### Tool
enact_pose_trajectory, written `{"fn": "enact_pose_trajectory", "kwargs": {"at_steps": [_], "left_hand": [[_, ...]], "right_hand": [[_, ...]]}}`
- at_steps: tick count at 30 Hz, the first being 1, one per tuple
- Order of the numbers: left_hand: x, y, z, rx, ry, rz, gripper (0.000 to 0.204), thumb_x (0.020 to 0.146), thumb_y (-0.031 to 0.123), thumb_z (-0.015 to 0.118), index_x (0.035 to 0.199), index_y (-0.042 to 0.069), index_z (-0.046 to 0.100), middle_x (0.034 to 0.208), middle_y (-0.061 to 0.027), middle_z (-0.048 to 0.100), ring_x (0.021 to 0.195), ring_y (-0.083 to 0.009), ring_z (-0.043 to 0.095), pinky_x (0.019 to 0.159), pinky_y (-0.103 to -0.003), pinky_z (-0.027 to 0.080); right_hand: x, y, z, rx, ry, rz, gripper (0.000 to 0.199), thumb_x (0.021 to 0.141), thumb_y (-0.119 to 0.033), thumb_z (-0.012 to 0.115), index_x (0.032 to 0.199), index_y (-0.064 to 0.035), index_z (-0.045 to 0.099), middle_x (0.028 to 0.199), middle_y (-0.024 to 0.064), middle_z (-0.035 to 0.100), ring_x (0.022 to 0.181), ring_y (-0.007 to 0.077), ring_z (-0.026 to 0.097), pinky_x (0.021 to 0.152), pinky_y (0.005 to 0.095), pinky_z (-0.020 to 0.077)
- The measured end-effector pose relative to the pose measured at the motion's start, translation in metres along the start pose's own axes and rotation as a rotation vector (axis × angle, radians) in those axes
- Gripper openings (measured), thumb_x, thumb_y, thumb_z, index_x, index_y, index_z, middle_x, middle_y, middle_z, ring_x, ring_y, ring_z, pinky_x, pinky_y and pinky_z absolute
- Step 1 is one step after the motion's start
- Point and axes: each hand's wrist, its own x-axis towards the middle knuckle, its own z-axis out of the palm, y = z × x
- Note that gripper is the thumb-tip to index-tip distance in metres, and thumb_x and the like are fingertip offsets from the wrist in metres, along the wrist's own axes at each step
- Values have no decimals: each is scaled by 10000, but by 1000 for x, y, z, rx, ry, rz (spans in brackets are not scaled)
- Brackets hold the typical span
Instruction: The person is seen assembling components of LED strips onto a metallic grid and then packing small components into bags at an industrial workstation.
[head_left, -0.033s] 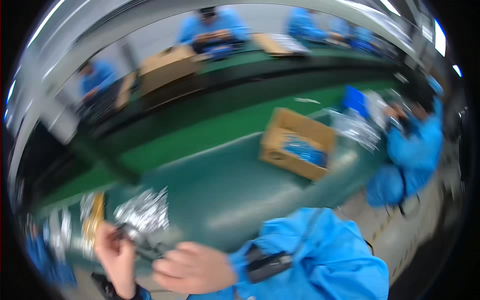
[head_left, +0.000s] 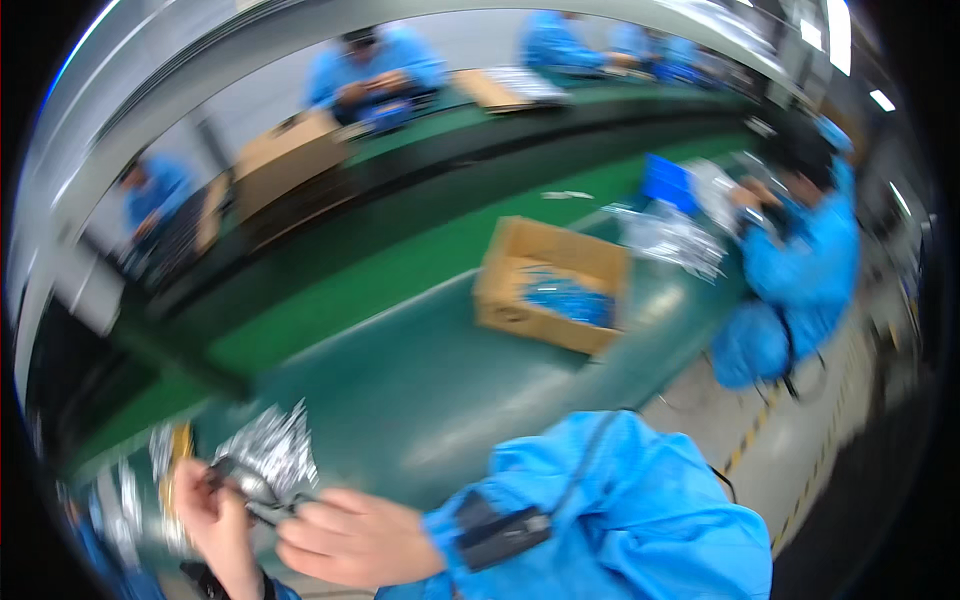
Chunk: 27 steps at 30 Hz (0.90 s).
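One dark, slender piece [head_left: 264, 512], long axis slanting between your hands: upper-left end pinched by your left hand [head_left: 212, 520]. Lower-right end: at your right hand [head_left: 358, 537], finger closure unclear.

Left fingers [head_left: 190, 487], right fingers [head_left: 312, 525] on dark slender item [head_left: 264, 512], silver bags [head_left: 278, 445], cardboard box [head_left: 545, 331]

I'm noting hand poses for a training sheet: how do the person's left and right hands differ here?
Pose: the left hand points upward, while the right hand lies sideways, its fingers toward the left.
Grip: the left hand pinches the thin dark item between thumb and fingers; the right hand's curled fingers are at its other end, their exact hold unclear.
Shared: both are bare and work at the same item.
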Motion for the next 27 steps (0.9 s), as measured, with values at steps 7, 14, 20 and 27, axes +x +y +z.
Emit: {"fn": "enact_pose_trajectory", "kwargs": {"at_steps": [7, 14, 20, 27], "left_hand": [[77, 14, 145, -291, -515, 12, 138, 884, 16, 523, 812, 105, 447, 720, 60, 476, 593, 2, 419, 480, -177, 305], [94, 37, 215, -375, -825, -320, 117, 911, 128, 531, 809, 74, 517, 703, 8, 568, 569, -58, 538, 461, -194, 404], [105, 42, 218, -248, -1002, -555, 167, 937, 202, 517, 864, 55, 542, 640, -17, 555, 538, -86, 546, 429, -220, 413], [70, 73, 214, 99, -1208, 227, 200, 855, -32, 566, 1031, -17, 659, 659, 33, 534, 549, -23, 442, 511, -189, 345]], "right_hand": [[-19, 86, -63, -691, 27, 143, 204, 798, -229, 580, 949, -91, 591, 858, 1, 506, 849, 162, 496, 688, 303, 371], [-38, 134, -137, -859, -41, -46, 127, 792, -205, 596, 841, -89, 612, 805, 5, 527, 804, 163, 510, 673, 298, 380], [-51, 141, -186, -879, -162, -49, 166, 714, -213, 604, 808, -76, 602, 737, -9, 520, 768, 154, 504, 660, 279, 369], [-55, 118, -212, -488, -263, 256, 119, 725, -196, 621, 779, -104, 570, 724, -6, 509, 769, 159, 505, 637, 282, 402]]}}
